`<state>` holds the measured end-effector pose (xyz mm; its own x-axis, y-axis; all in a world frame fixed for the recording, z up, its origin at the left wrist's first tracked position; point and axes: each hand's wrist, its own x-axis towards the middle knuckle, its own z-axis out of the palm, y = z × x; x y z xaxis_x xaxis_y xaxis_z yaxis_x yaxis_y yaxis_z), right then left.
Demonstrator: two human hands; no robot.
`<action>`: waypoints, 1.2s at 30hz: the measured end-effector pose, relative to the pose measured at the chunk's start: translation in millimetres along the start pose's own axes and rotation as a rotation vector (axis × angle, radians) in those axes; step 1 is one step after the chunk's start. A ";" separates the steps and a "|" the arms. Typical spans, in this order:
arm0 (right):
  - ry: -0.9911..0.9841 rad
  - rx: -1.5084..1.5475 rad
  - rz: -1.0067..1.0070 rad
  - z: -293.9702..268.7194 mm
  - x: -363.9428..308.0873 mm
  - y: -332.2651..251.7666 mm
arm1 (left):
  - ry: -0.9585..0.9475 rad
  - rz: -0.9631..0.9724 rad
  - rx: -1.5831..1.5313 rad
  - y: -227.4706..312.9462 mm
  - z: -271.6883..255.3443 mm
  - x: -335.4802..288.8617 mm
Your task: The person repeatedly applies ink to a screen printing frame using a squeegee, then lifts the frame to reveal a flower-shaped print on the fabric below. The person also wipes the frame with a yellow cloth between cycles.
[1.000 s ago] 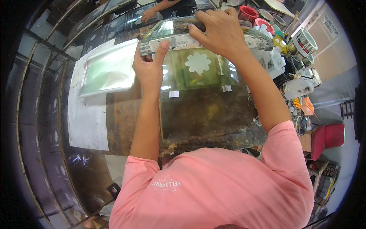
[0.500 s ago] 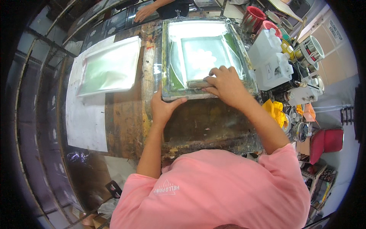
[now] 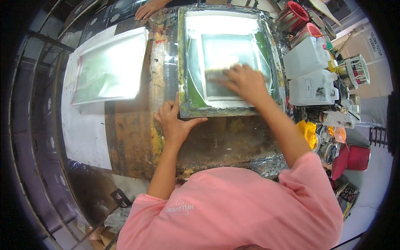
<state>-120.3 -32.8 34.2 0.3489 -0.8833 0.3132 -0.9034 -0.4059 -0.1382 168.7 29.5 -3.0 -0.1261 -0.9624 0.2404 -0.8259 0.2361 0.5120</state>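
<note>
A screen-printing frame [image 3: 225, 111] lies flat on the stained table, its mesh green at the sides with a pale rectangle in the middle. White ink [image 3: 221, 25] covers the mesh's far end. My right hand [image 3: 249, 84], blurred by motion, is closed round a squeegee [image 3: 215, 75] pressed on the pale mesh [image 3: 225, 89]. Part of the squeegee is hidden by my fingers. At the frame's near left corner rests my left hand [image 3: 174, 124], thumb stretched along the near edge and fingers along the left side.
Left of the frame, shiny clear sheets [image 3: 110, 68] lie over white paper [image 3: 85, 133]. White jugs [image 3: 312, 88], red-stained paint cans [image 3: 293, 16] and a yellow cloth [image 3: 306, 132] crowd the right side. Another person's hand [image 3: 151, 9] touches the table's far edge.
The squeegee in my right hand has moved away from me, up the mesh. My left hand stays at the corner, its fingers shifted slightly. The other person's hand has come down to the table edge.
</note>
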 end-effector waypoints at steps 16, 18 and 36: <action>-0.009 -0.010 -0.012 19.8 131.3 93.6 | 0.010 -0.043 -0.117 5.7 -4.5 1.7; -0.047 -0.055 0.021 14.3 108.5 74.0 | 0.021 -0.035 -0.114 6.1 -5.0 -0.4; 0.374 -0.191 -0.004 -124.2 -3.0 -61.8 | 0.212 -0.100 -0.973 73.7 -49.0 45.3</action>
<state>-96.4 24.1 158.5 0.2700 -0.7210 0.6382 -0.9445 -0.3272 0.0298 129.0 9.9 86.0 0.0983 -0.9624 0.2533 -0.0059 0.2540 0.9672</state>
